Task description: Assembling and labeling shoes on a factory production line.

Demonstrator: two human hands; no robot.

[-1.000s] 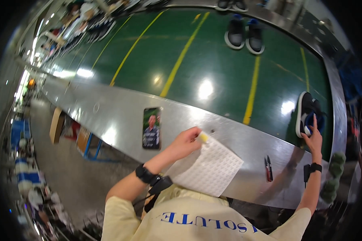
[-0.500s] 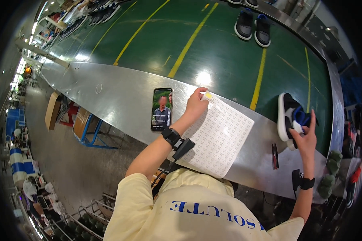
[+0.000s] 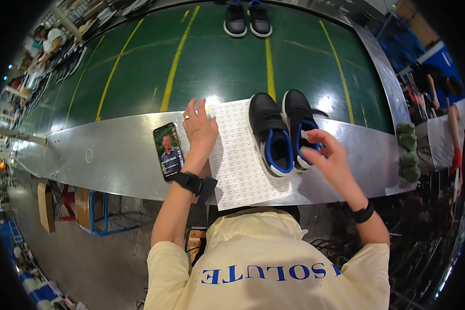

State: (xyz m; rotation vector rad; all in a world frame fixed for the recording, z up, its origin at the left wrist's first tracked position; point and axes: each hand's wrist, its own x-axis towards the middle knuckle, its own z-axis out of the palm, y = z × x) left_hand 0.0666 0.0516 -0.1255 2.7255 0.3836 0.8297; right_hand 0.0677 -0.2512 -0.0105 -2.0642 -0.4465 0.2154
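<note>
A pair of black shoes with blue linings and white soles lies in front of me, toes pointing away. The left shoe (image 3: 266, 121) rests on a white sheet of small printed labels (image 3: 232, 155); the right shoe (image 3: 296, 106) sits close beside it. My right hand (image 3: 331, 157) is at the heel opening of the right shoe, thumb and index finger apart. A small white piece shows at the index fingertip; whether it is stuck there cannot be made out. My left hand (image 3: 199, 132), wearing a ring, has its fingers spread by the sheet's far left corner.
A phone (image 3: 169, 152) playing a video lies left of the sheet on the metal ledge (image 3: 119, 155). Beyond is a green belt (image 3: 139, 77) with yellow lines, carrying another pair of shoes (image 3: 248, 20). Green lumpy objects (image 3: 408, 150) stand at the right end. Another person (image 3: 447, 129) is farther right.
The shoe pair has come from the right onto and beside the label sheet. My right hand has loosened from the shoe, and my left fingers have spread. The view has turned rightward.
</note>
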